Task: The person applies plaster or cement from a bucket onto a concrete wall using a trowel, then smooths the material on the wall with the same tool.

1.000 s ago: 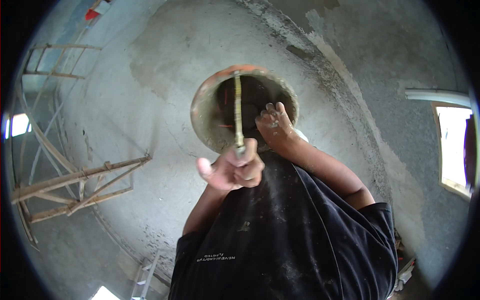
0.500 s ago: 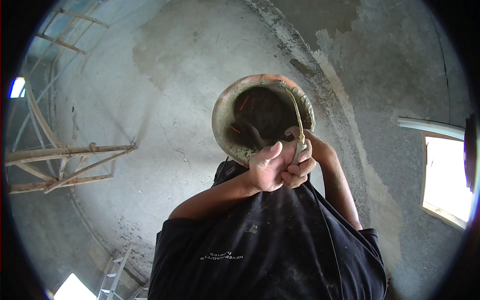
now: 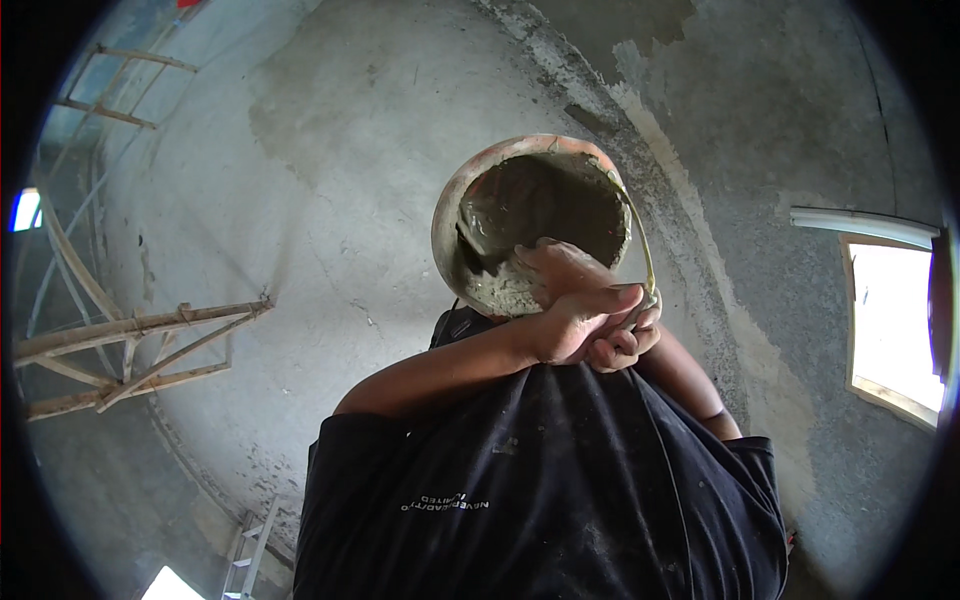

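Observation:
A round bucket [image 3: 480,180], orange at the rim and crusted with grey cement, is tilted with its mouth facing me and dark, wet-looking material inside. My left hand [image 3: 610,325] is closed round the grip of its thin yellowish handle [image 3: 642,235], just below the bucket. My right hand [image 3: 565,270] reaches over the bucket's lower lip behind my left one, fingers stretched toward the inside and apart; part of it is hidden by my left hand. My forearms cross in front of my dark, dusty T-shirt.
A mottled concrete surface [image 3: 320,200] surrounds the bucket. Wooden frames [image 3: 150,330] stand at the left, with a metal ladder [image 3: 255,545] at lower left. A bright window [image 3: 890,325] and a white tube [image 3: 865,225] are at the right; smaller bright openings show at the left.
My left hand has moved rightward with the handle, which swung from the middle to the bucket's right side. The bucket shifted right. My right hand now reaches farther over its lip.

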### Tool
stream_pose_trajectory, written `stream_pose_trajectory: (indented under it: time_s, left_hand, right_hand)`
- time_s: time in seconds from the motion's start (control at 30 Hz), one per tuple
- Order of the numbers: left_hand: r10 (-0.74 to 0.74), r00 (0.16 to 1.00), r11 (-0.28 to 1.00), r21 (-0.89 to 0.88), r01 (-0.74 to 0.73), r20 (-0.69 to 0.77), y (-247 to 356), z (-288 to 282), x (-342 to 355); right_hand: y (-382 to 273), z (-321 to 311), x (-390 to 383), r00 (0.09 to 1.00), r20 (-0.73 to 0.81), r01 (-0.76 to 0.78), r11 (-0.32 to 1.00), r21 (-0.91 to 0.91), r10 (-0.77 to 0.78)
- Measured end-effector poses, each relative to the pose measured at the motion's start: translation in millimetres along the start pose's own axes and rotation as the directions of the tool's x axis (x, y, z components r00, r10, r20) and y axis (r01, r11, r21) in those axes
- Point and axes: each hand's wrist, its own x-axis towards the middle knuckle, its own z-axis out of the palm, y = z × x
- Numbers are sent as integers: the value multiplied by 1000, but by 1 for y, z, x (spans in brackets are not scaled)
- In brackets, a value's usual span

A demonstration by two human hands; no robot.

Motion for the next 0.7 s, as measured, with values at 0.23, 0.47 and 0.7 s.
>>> stream_pose_trajectory:
  time_s: [0.23,0.47,0.7]
  left_hand:
    - [188,981,971,159,-177,-57,13,-3,1]
    - [124,992,988,97,-122,-23,8,-3,2]
    - [166,980,975,166,-147,-108,12,0,-4]
  right_hand:
    - [-14,-72,17,937,255,-329,850,411,239]
    - [-10,-41,45,845,326,-364,903,-229,423]
    - [-21,-84,9,966,247,-119,979,168,74]
